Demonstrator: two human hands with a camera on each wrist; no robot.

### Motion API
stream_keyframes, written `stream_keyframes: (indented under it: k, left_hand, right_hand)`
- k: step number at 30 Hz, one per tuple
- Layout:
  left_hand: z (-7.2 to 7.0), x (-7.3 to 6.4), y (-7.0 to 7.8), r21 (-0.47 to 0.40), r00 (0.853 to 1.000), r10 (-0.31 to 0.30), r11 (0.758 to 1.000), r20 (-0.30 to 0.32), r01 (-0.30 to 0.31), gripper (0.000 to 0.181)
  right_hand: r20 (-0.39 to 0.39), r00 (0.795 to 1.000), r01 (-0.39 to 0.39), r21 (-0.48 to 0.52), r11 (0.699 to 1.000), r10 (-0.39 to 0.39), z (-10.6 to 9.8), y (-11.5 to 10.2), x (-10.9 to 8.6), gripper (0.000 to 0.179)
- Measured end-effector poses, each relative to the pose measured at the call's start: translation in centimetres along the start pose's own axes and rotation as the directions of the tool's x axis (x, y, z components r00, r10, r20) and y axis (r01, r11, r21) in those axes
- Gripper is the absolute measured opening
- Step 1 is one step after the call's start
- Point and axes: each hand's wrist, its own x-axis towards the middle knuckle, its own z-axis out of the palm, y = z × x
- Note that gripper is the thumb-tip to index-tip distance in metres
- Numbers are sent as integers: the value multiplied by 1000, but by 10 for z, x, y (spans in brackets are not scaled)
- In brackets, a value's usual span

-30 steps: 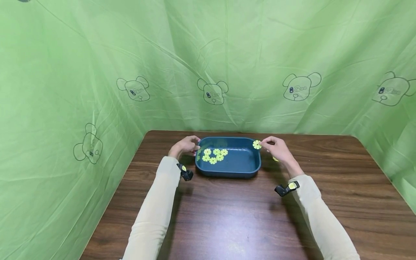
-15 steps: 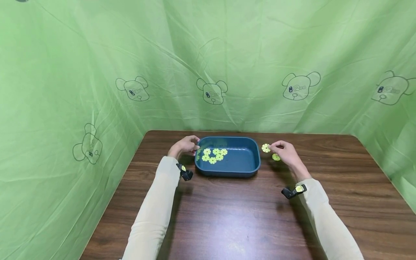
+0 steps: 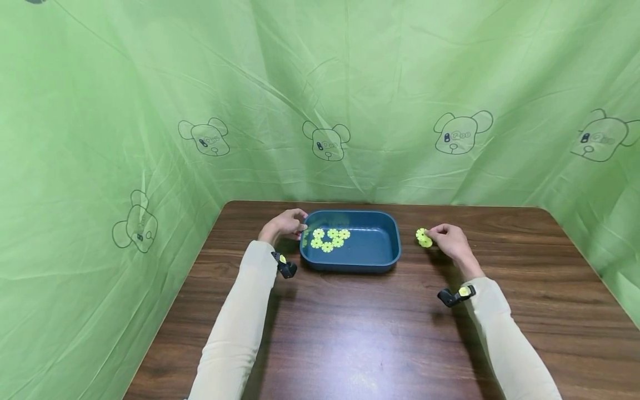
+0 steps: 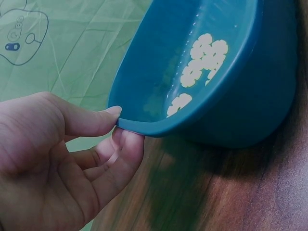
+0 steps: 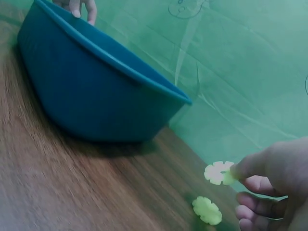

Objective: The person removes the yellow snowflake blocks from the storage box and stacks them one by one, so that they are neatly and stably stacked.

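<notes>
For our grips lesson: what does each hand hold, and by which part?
The left hand pinches the blue tub by its rim; the right hand, a yellow flower piece by its edge.

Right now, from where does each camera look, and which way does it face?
Head: worn on the head, looks forward and down at the table and basin; shows left hand, right hand and sleeves.
Left wrist: worn there, looks at the basin's rim, the left hand's fingers pinching it.
Right wrist: worn there, looks past the right hand, pinching a yellow flower piece, towards the basin.
Shared: both wrist views show the basin, green sheet and left hand.
</notes>
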Motion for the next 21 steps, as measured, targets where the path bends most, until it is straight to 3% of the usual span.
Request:
stream_keyframes:
  k: [9, 21]
  left_hand:
    - [-1, 0, 0, 2, 1000, 1, 1000, 5, -2, 37]
    - [-1, -1, 1, -16, 1000, 9, 1000, 13, -9, 37]
  right_hand:
    - [34, 996, -86, -51, 995, 88, -4, 9, 3, 43]
    - [-10, 994, -111, -141, 984, 111, -1, 18, 13, 34]
